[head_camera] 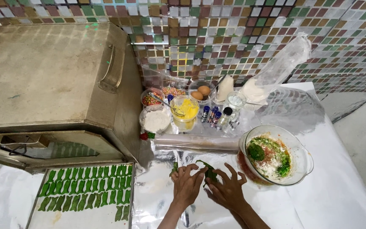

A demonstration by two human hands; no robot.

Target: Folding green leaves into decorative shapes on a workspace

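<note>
Green leaf (209, 173) between both curled hands (208, 186)

Leaf (208, 170) under both hands' fingers (200, 171), bowl (303, 163) right, tray (39, 212) left, oven (56, 80) behind tray.

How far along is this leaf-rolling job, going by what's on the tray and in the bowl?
Done: the tray holds rows of green rolls, filling most of it, with bare space at the front. In hand: the left hand and right hand press a green leaf on the foil-covered table. Left: the glass bowl is well stocked with filling, so more rolls seem likely.
</note>
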